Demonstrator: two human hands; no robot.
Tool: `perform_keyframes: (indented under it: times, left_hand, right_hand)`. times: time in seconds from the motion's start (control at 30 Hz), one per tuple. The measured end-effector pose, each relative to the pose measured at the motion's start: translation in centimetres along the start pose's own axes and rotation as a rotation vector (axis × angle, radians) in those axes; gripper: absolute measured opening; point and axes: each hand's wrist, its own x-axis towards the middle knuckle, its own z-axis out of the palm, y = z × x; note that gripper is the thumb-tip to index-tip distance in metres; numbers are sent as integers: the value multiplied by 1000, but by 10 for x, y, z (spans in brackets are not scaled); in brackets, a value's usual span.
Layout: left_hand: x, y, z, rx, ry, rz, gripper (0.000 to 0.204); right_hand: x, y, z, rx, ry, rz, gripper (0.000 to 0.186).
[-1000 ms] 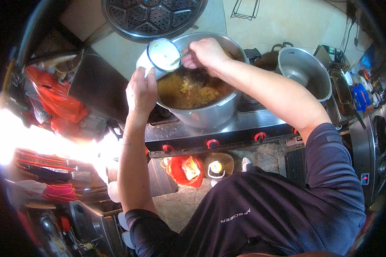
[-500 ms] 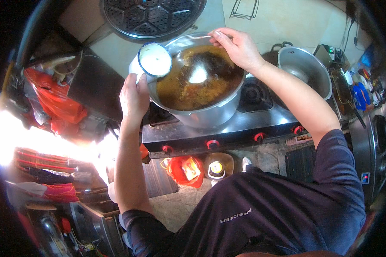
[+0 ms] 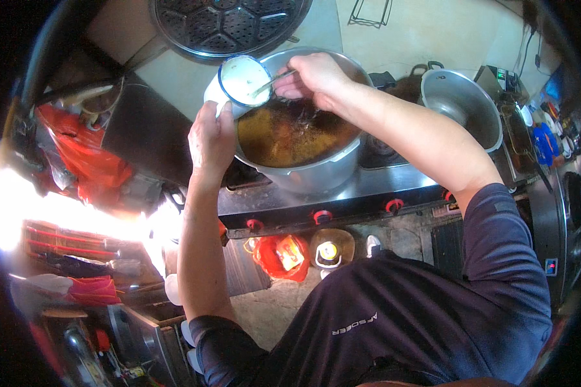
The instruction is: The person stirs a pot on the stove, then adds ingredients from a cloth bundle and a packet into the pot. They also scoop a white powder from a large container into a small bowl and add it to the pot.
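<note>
- Taking the big pot's middle as the clock centre, my left grip (image 3: 212, 140) is at 9 o'clock, its fingers and thumb pinching the near side of a white cup (image 3: 214, 90).
- That cup, blue-rimmed, is tilted at 10 o'clock above the pot's edge, its mouth turned toward 2 o'clock; pale contents show inside.
- My right grip (image 3: 317, 80) is at 12 to 1 o'clock, over the pot, fingers bent and pinching the handle of a spoon (image 3: 281, 77).
- The spoon slants toward 8 o'clock, its far end within the cup's mouth.
- The big silver pot (image 3: 310, 177) stands on the steel stove (image 3: 394, 179), holding brown liquid (image 3: 265, 138) with an orange-yellow film; bright ripples show below my right grip.
- A second silver pot (image 3: 458, 103) is at 3 o'clock, well apart from the first.
- A round perforated tray (image 3: 229, 29) is at 11 o'clock, a wire rack (image 3: 370, 16) at 1.
- Red knobs (image 3: 323, 217) line the stove's front from 7 round to 4; below them at 6 is a red bag (image 3: 271, 261).
</note>
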Motion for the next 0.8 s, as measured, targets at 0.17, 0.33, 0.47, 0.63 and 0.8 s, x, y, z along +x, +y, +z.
perform_keyframes:
  times: [0.17, 0.33, 0.47, 0.63, 0.8]
  left_hand:
    - [2, -6, -2, 53, 1, -103, 31]
    - [-7, -7, -22, 5, 34, -248, 35]
    - [-23, -6, -55, -930, 298, -741, 30]
    - [-38, 1, -67, -914, 344, -660, 30]
    - [-108, 28, -100, -568, 445, -650, 26]
  right_hand:
    - [7, -20, -23, 76, 76, 31, 27]
    - [-1, -21, -67, -137, 78, -111, 32]
    - [-13, -14, -81, -990, -2, -775, 31]
    - [-20, -32, -67, -724, -154, -789, 33]
    - [-82, -49, -47, -309, -283, -797, 31]
